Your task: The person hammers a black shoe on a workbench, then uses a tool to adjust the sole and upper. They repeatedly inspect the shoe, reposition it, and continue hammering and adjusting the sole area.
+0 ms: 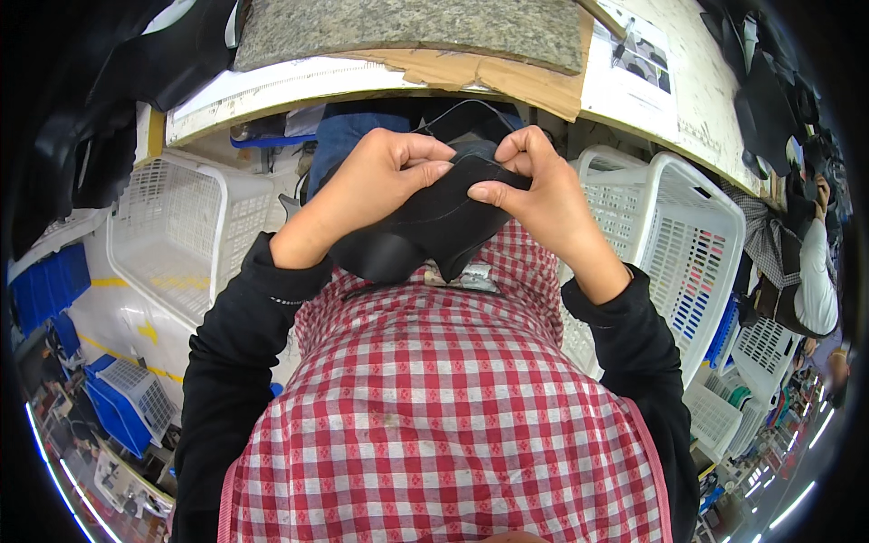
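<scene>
A black stitched leather piece (421, 217), which looks like a shoe upper, hangs over my lap below the bench edge. At its upper edge, my left hand (376, 181) pinches the leather between thumb and bent fingers. My right hand (548, 185) grips the same edge a little to the right, its thumb lying on the near face. Between the two hands, a thin dark strip or cord loops up from the far side. Under the piece, my red-and-white checked apron (425, 389) covers my lap.
Ahead is a white workbench (706, 109) bearing a granite slab (407, 32), cardboard (507, 74) and a printed sheet (638, 68). Black leather pieces (172, 59) lie at the left. White plastic baskets (176, 226) (692, 244) flank me. A co-worker's sleeve (816, 276) shows at the right.
</scene>
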Action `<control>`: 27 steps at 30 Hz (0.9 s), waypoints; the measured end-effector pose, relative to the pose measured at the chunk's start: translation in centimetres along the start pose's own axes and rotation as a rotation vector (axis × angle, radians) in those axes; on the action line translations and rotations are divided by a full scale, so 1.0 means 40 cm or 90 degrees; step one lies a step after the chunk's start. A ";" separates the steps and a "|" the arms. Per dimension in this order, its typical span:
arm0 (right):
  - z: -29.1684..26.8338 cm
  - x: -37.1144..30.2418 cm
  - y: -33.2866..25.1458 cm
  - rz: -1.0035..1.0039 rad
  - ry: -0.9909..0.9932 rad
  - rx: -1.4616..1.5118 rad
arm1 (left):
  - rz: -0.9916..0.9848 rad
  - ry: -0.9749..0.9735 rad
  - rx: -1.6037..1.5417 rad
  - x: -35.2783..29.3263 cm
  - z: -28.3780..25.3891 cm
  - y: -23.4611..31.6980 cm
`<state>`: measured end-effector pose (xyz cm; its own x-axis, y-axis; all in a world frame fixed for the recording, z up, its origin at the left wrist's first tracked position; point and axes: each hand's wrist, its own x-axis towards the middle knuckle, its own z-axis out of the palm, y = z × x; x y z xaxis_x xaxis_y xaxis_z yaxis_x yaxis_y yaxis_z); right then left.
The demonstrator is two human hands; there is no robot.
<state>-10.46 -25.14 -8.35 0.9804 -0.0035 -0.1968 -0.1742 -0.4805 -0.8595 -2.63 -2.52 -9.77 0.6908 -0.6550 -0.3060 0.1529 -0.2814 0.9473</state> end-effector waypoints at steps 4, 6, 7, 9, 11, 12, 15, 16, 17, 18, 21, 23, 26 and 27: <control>-0.005 -0.006 -0.005 -0.011 0.021 -0.056 | 0.058 0.010 0.048 -0.003 0.014 -0.003; -0.008 -0.009 -0.007 -0.018 0.019 -0.058 | 0.074 0.039 0.050 -0.005 0.018 -0.007; -0.009 -0.009 -0.008 -0.048 0.023 -0.059 | 0.074 0.045 0.047 -0.008 0.018 -0.008; -0.011 -0.008 -0.006 -0.023 0.012 -0.048 | 0.070 0.056 0.055 -0.011 0.018 -0.008; -0.014 -0.004 -0.002 -0.017 0.000 -0.031 | 0.065 0.062 0.075 -0.012 0.018 -0.007; -0.016 -0.004 0.000 -0.015 -0.009 -0.017 | 0.057 0.057 0.084 -0.015 0.018 -0.004; -0.021 -0.001 0.010 -0.017 -0.029 0.023 | 0.047 0.045 0.104 -0.015 0.019 -0.001; -0.022 -0.001 0.013 -0.019 -0.037 0.038 | 0.052 0.044 0.107 -0.015 0.018 -0.001; -0.023 -0.002 0.014 -0.023 -0.040 0.046 | 0.061 0.053 0.106 -0.017 0.018 0.001; -0.023 -0.002 0.016 -0.027 -0.043 0.054 | 0.076 0.042 0.122 -0.016 0.016 0.001; -0.023 -0.005 0.016 -0.131 -0.020 0.004 | 0.114 0.026 0.143 -0.016 0.008 0.010; -0.022 -0.004 0.015 -0.168 -0.009 -0.018 | 0.095 -0.012 0.135 -0.010 0.001 0.016; -0.019 -0.008 0.013 -0.140 -0.014 -0.009 | -0.014 -0.084 0.028 0.007 -0.002 0.026; -0.017 -0.008 0.015 -0.140 -0.014 -0.016 | -0.091 -0.165 0.120 0.017 0.001 0.024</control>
<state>-10.82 -26.03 -8.48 0.9923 0.1224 -0.0169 0.0455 -0.4893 -0.8709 -2.06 -3.26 -9.08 0.4651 -0.7491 -0.4717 0.0853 -0.4925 0.8661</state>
